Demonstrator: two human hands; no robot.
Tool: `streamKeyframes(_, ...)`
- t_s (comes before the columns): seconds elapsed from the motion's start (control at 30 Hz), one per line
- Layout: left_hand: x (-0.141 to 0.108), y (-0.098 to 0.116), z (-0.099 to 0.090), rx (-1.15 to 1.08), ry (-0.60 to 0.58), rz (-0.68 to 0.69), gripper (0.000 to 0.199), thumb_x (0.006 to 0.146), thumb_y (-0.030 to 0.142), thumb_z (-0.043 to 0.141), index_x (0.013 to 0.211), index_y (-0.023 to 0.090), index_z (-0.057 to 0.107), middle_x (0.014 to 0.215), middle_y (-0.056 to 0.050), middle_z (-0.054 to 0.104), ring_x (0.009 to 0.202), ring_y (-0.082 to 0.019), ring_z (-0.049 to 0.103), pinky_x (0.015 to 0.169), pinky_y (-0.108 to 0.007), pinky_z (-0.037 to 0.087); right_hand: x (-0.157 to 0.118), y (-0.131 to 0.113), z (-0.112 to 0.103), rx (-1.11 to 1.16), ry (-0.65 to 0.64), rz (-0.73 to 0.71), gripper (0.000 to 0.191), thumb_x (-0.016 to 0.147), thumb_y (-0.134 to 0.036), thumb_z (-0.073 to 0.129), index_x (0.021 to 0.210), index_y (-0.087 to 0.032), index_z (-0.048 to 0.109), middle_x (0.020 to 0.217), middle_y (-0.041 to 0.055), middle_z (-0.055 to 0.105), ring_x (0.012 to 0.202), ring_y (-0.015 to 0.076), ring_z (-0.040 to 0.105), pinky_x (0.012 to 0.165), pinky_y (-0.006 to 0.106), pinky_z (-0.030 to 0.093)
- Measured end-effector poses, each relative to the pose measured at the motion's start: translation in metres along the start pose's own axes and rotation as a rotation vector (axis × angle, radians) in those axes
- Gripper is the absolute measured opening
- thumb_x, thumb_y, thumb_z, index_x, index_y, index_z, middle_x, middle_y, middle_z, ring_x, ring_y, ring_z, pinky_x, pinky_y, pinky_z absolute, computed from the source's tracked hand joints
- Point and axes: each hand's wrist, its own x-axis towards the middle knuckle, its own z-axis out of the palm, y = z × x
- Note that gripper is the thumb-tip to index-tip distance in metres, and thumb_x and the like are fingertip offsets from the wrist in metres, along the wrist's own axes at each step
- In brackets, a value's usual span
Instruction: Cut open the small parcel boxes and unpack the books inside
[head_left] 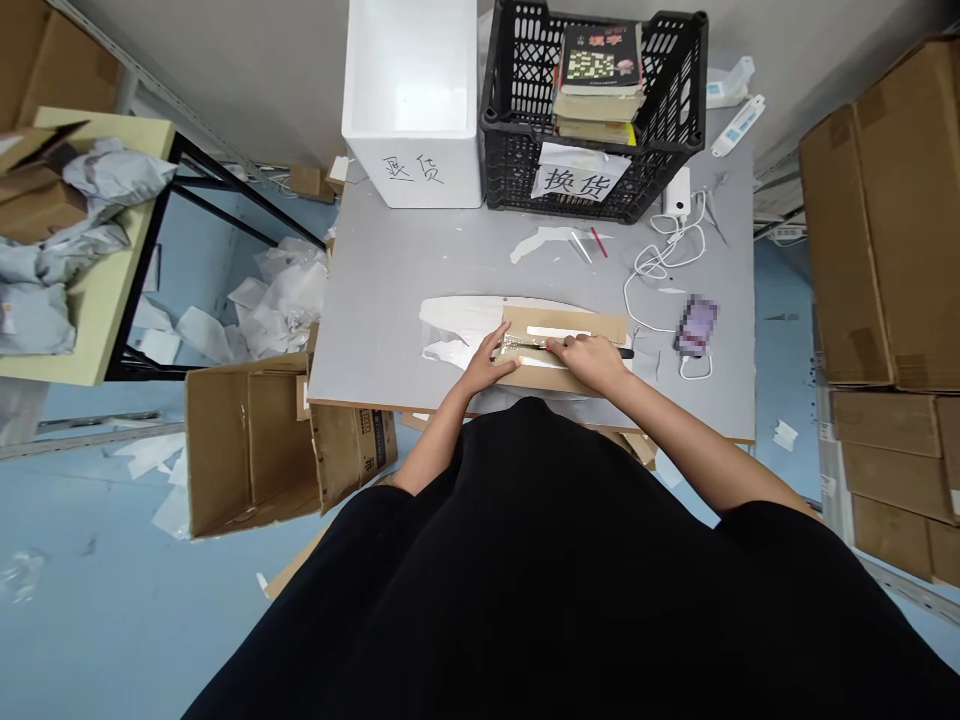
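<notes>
A flat brown cardboard piece (607, 326) lies near the front edge of the grey table, over white packaging (461, 318). Clear plastic shows on the middle of the cardboard between my hands. My left hand (486, 366) rests at the cardboard's left end with thumb and fingers spread apart. My right hand (592, 360) is closed round a dark, thin tool (627, 353), whose end sticks out to the right and whose tip points left over the cardboard.
Behind stand a white foam box (435, 170) and a black crate (510, 170) with books (600, 75). A phone (697, 325) and white cable (652, 262) lie right. An open cardboard box (217, 450) stands front left. Scraps (544, 238) lie mid-table.
</notes>
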Motion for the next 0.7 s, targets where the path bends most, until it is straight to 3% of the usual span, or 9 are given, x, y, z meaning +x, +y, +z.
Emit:
streamKeyframes(0.43, -0.004, 0.003, 0.002, 0.005, -0.011, -0.115, 0.089, 0.082, 0.048, 0.07, 0.159, 0.043, 0.025, 0.169, -0.002, 0.021, 0.146, -0.036, 0.037, 0.115, -0.053, 0.038, -0.046, 0.05, 0.022, 0.01, -0.055, 0.123, 0.044, 0.096, -0.01, 0.037, 0.135, -0.017, 0.055, 0.108, 0.019, 0.071, 0.096, 0.0278, 0.069, 0.072, 0.033, 0.045)
streamKeyframes(0.7, -0.004, -0.001, 0.006, -0.006, 0.004, -0.1, 0.091, 0.081, 0.046, 0.071, 0.159, 0.041, 0.025, 0.169, -0.001, 0.022, 0.145, -0.034, 0.04, 0.117, -0.051, 0.037, -0.058, 0.059, 0.027, 0.021, -0.038, 0.123, 0.044, 0.095, -0.01, 0.039, 0.136, -0.02, 0.055, 0.106, 0.0171, 0.072, 0.095, 0.0279, 0.069, 0.072, 0.033, 0.043)
